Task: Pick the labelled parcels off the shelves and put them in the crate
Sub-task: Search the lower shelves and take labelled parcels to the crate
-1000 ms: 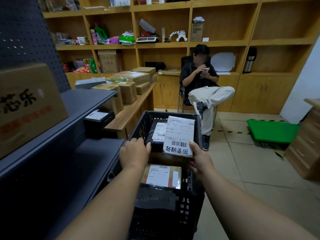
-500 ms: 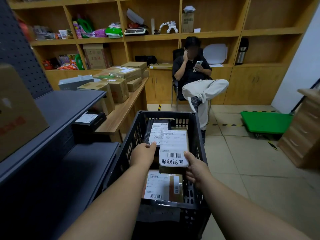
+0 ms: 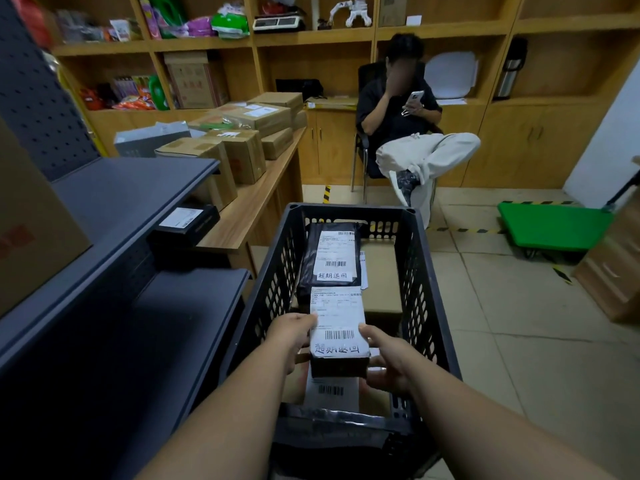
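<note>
Wooden shelving lines the back wall. A wooden desk stands left. The floor is pale tile.

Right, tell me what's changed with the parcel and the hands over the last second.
Both hands, left and right, have brought the labelled parcel down and toward the near end of the crate, keeping their grip on its sides; it now sits low inside, over the parcel with the barcode. The black parcel at the far end stayed where it lay.
</note>
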`<state>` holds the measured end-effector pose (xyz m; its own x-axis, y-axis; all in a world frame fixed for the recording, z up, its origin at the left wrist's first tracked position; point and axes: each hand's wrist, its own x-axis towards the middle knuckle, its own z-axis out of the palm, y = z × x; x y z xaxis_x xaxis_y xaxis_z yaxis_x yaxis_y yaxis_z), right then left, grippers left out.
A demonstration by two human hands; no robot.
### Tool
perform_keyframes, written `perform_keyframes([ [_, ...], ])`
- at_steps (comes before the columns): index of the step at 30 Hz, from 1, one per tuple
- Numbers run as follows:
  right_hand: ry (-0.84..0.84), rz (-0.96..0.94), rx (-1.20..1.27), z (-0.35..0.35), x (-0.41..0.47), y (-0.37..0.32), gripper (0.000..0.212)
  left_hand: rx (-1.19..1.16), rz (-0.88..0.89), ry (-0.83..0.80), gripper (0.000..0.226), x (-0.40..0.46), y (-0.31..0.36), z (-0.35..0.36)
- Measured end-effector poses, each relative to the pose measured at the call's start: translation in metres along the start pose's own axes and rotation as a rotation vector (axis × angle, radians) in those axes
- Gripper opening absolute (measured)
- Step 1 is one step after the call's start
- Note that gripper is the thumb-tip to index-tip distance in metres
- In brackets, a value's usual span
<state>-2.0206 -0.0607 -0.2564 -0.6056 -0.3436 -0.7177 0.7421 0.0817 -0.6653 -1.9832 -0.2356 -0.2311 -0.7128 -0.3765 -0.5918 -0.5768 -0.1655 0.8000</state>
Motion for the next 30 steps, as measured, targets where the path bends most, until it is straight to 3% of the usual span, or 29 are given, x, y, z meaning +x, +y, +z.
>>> perform_keyframes([
  [9, 0.013, 0.126, -0.022, 0.01, 0.018, 0.008, 0.027, 0.039, -0.087, 0.005, 0.012, 0.022, -0.02, -0.006],
  [21, 0.02, 0.146, -0.112, 0.017, 0.047, 0.01, 0.022, 0.069, -0.142, 0.015, 0.011, 0.052, -0.027, -0.013],
  [30, -0.047, 0.246, -0.212, 0.013, 0.054, 0.001, 0.014, 0.135, -0.24, -0.09, 0.028, 0.052, -0.021, -0.021],
])
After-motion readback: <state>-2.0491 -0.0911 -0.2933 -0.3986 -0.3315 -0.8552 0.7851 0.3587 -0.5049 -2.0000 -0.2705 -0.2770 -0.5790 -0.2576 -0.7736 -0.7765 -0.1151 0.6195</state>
